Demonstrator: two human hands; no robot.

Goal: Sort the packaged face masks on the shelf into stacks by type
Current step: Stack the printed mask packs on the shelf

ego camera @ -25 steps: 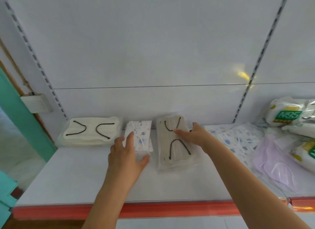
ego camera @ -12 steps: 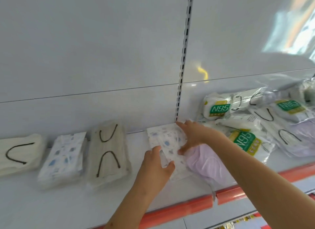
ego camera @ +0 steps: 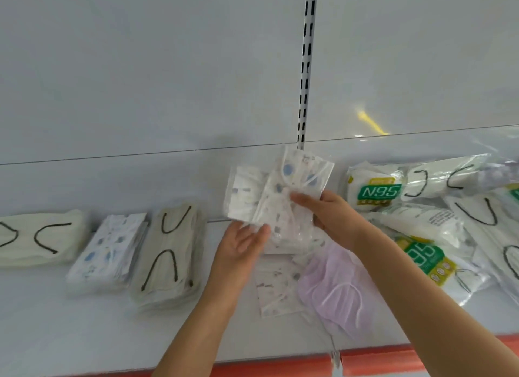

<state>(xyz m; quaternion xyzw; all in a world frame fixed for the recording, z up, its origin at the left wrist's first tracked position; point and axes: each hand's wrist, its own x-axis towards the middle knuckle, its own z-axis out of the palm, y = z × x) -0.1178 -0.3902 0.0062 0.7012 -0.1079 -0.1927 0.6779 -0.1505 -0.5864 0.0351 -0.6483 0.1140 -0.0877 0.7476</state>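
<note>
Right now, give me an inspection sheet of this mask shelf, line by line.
Surface: white shelf, red front edge.
Job's things: three sorted stacks at left: cream masks, blue-print packs, beige masks; blue-print packs in hand.
Clutter: unsorted N95 packs, lilac masks, more printed packs beneath.
Grips: right hand pinches the lifted packs; left hand supports them underneath.
Cables: nothing seen.
Surroundings: white back panel, slotted upright.

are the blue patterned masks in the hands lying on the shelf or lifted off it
Lifted. The patterned mask packets stand tilted above the shelf, pinched by the right hand, with the left hand under them.
</note>
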